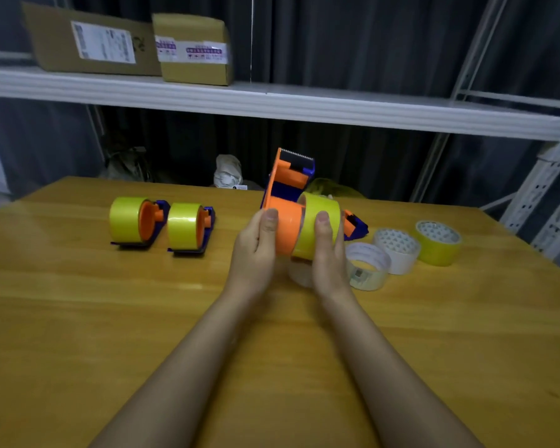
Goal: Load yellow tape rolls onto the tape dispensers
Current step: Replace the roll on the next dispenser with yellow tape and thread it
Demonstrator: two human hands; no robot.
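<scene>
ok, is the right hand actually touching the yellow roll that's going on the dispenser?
Touching. The head view shows the right hand curled around the yellow tape roll, thumb lying on its outer face, while the left hand grips the orange dispenser.

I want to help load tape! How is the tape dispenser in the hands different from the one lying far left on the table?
The held dispenser is lifted off the table, blade end up, while the far-left dispenser lies flat on the wooden table. The held one's yellow roll is only partway onto its orange hub; the far-left one's roll is fully on. Both are orange and blue.
</scene>
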